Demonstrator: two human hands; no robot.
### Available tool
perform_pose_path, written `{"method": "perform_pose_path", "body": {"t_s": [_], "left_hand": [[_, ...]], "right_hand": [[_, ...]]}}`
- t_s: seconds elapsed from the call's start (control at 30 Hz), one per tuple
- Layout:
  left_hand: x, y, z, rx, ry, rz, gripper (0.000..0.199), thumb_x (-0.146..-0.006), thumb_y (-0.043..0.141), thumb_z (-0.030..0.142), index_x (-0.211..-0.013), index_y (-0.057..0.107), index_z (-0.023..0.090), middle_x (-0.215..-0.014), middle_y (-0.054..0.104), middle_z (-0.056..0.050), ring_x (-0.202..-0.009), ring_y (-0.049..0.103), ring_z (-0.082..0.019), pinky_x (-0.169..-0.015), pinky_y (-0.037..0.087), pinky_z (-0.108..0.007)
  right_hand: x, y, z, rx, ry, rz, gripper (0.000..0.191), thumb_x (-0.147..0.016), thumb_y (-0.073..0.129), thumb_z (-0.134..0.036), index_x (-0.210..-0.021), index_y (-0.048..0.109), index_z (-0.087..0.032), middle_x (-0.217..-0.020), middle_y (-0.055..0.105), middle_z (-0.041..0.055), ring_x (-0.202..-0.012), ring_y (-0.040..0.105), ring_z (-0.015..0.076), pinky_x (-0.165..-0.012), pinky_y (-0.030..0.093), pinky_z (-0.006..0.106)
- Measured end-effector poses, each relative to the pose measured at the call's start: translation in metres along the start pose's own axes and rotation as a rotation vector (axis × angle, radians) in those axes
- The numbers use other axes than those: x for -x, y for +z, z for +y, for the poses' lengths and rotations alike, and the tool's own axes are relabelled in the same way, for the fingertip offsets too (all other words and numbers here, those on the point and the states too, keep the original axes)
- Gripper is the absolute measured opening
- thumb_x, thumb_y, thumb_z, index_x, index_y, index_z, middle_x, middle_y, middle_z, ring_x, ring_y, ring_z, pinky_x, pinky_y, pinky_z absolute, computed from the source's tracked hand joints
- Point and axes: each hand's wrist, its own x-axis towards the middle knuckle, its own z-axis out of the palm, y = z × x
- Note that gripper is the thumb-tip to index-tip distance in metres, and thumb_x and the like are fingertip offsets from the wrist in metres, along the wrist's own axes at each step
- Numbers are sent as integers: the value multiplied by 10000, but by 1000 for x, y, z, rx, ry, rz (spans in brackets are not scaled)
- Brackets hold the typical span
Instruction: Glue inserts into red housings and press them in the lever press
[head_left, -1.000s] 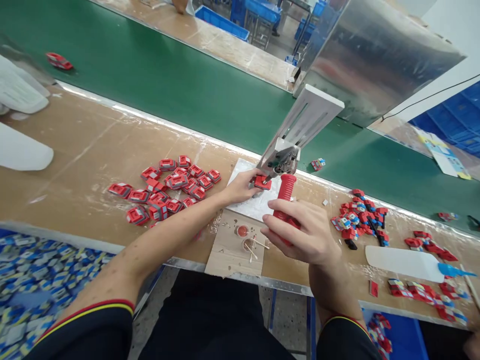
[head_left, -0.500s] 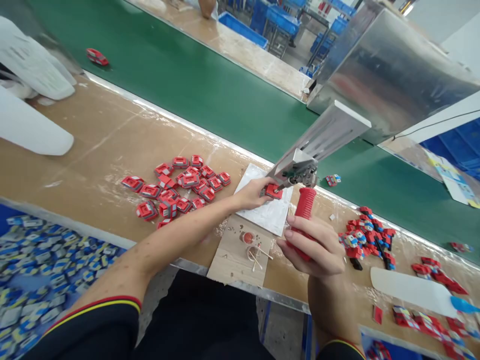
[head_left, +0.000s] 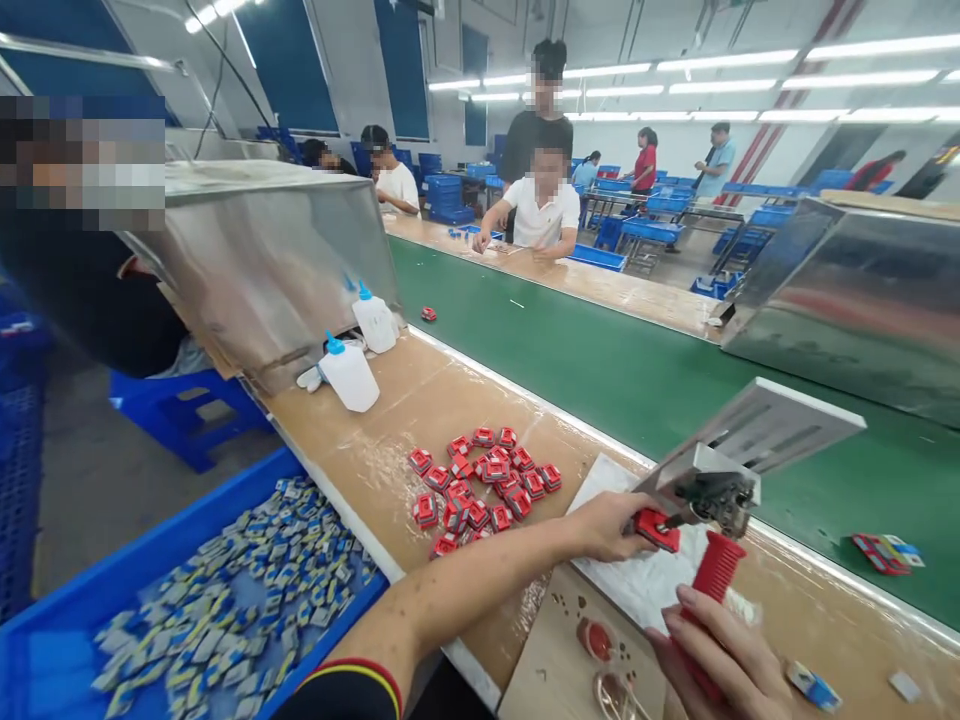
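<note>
My left hand point(head_left: 606, 525) pinches a small red plastic piece point(head_left: 658, 532) under the tip of a metal toggle clamp point(head_left: 716, 488). The clamp is mounted on a slotted metal plate point(head_left: 799, 425) that slants up over the bench. My right hand point(head_left: 724, 650) is wrapped round the clamp's red ribbed handle point(head_left: 716, 568), which points down towards me. Beneath both hands lies a white-covered board point(head_left: 626, 590). Left of my forearm is a loose pile of red and grey toy car parts point(head_left: 480, 485).
A green conveyor belt point(head_left: 517, 345) runs behind the bench, carrying a few toy pieces point(head_left: 885, 553). White squeeze bottles point(head_left: 351, 378) stand at the left. A blue bin point(head_left: 64, 640) holds many grey parts. Small cups point(head_left: 598, 640) sit near me. Several people work beyond the belt.
My view has swung up and to the left, bringing the room and other people into sight. Both hands keep their holds on the red piece and the handle.
</note>
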Motion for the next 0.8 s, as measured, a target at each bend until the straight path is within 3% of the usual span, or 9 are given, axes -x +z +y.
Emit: {"method": "perform_pose_path", "body": {"t_s": [0.1,0.17,0.27,0.37,0.47,0.57,0.63,0.7,0.8], "left_hand": [[2,-4,2,-4,8,1,500,-845,837,211,-1331,719,211,-1175,819,-109,-1104,776,-291,-994,591,-381],[3,-7,6,-10,12,7,469,-832,829,181,-1290,727,199,-1175,816,-113,-1105,770,-291,-999,591,-390],[4,-12,16,-20,13,20,443,-813,809,125,-1244,724,175,-1164,813,-128,-1085,767,-284,-996,594,-398],[4,-14,28,-20,10,35,401,-793,785,89,-1184,720,149,-1106,811,-131,-1027,763,-273,-985,599,-413],[1,-20,42,5,14,53,364,-755,783,79,-1108,716,142,-1014,800,-103,-972,755,-272,-985,603,-450],[9,-35,57,74,36,99,391,-704,836,110,-1071,711,157,-1032,789,-100,-1025,742,-297,-1016,595,-495],[32,-43,64,145,57,177,428,-748,856,198,-1146,701,172,-1176,771,-133,-1163,707,-316,-1096,552,-524],[77,-40,72,220,66,264,440,-870,801,322,-1267,671,184,-1323,721,-163,-1288,656,-319,-1153,507,-526],[169,-9,94,455,60,320,420,-1013,676,514,-1320,684,227,-1272,729,-151,-1211,697,-291,-1050,567,-441]], "right_hand": [[0,2,8,248,-89,-100,676,-848,791,-154,-1475,701,-389,-1169,863,55,-752,841,362,-390,656,529],[-7,3,10,264,-103,-130,662,-876,760,-159,-1488,679,-398,-1058,871,64,-664,816,352,-402,655,518],[-23,6,9,280,-142,-138,577,-901,722,-135,-1418,707,-391,-1009,865,54,-615,794,315,-410,647,463],[-38,12,7,322,-165,-151,365,-960,677,-154,-1258,773,-343,-985,864,56,-552,752,244,-413,607,368],[-48,11,0,401,-118,-182,210,-1009,647,-204,-1118,803,-293,-1000,864,73,-614,772,204,-506,620,309],[-45,-6,-27,463,-23,-203,175,-1024,651,-244,-1141,779,-263,-1061,850,102,-829,820,221,-679,664,318],[-37,-18,-61,424,88,-103,162,-1038,647,-282,-1169,740,-262,-960,819,79,-889,802,237,-741,660,356],[-24,-20,-102,291,210,73,161,-1082,575,-343,-1167,691,-270,-806,735,27,-792,744,226,-688,618,359],[-5,6,-158,100,326,208,249,-1133,440,-452,-1160,615,-277,-753,638,-9,-647,624,198,-595,522,340]]}}
